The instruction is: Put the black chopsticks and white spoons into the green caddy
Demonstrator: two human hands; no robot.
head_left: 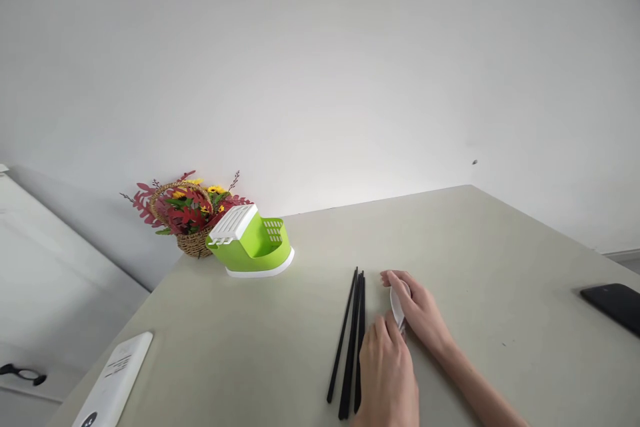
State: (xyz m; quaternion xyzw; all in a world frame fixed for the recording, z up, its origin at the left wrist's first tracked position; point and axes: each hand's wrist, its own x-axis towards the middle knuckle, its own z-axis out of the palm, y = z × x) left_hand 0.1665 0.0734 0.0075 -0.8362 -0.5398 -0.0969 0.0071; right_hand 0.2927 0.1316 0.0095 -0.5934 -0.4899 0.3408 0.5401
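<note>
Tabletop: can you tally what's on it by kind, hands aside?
Black chopsticks: about 4, bundled, exact count unclear
White spoon, under the right hand: 1
Green and white holder: 1
Flower basket: 1
White device: 1
Black phone: 1
Total: about 9

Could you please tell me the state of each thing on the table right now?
chopsticks: lying flat, bundled.
white spoon: on the table, under the right hand.
left hand: resting beside the chopsticks.
green holder: upright.
flower basket: upright.
black phone: lying flat.
</note>
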